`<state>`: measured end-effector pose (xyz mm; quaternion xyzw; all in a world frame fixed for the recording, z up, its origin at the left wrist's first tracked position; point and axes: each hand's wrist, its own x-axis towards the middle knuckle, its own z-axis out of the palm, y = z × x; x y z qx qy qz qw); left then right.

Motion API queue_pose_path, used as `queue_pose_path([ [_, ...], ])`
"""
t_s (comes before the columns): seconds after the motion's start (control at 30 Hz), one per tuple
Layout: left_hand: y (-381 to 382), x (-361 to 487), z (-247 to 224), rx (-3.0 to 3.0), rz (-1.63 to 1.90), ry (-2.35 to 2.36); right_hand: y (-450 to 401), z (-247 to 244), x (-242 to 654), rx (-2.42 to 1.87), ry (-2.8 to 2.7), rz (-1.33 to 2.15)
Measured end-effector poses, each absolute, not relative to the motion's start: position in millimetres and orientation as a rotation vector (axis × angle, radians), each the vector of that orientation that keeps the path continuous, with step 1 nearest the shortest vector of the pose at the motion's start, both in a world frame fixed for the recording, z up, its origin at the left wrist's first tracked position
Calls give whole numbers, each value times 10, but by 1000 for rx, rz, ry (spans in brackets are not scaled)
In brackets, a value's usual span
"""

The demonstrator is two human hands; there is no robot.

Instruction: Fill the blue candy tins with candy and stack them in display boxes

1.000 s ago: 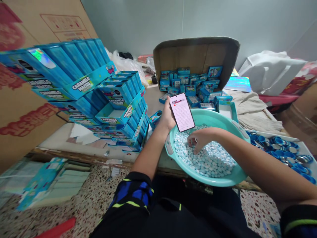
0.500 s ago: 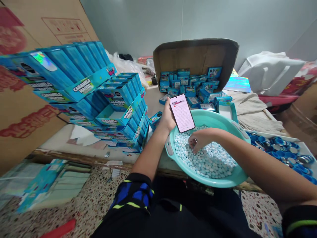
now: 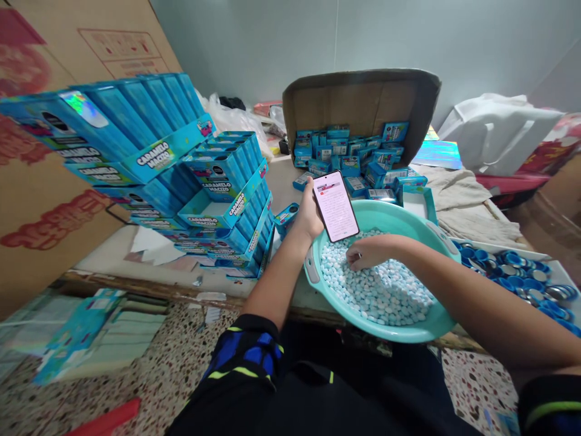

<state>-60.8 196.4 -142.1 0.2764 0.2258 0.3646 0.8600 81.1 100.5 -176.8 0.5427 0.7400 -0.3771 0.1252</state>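
Left forearm (image 3: 282, 275) reaches over the front edge of the bench (image 3: 100, 261); left hand (image 3: 309, 219) is closed about the side of a tilted phone (image 3: 336, 208), over the back-left rim of a turquoise basin (image 3: 396, 333) at that edge. Right arm (image 3: 463, 297) crosses the basin's right rim, wrist bent; right hand (image 3: 370, 251) has fingers curled at pale pellets (image 3: 391, 304), any hold undeterminable.
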Motion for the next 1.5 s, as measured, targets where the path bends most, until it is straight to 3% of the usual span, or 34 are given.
queue_pose_path([
  [1.5, 2041, -594, -1496, 605, 761, 480, 1041, -1793, 850, 1564, 2175, -1166],
])
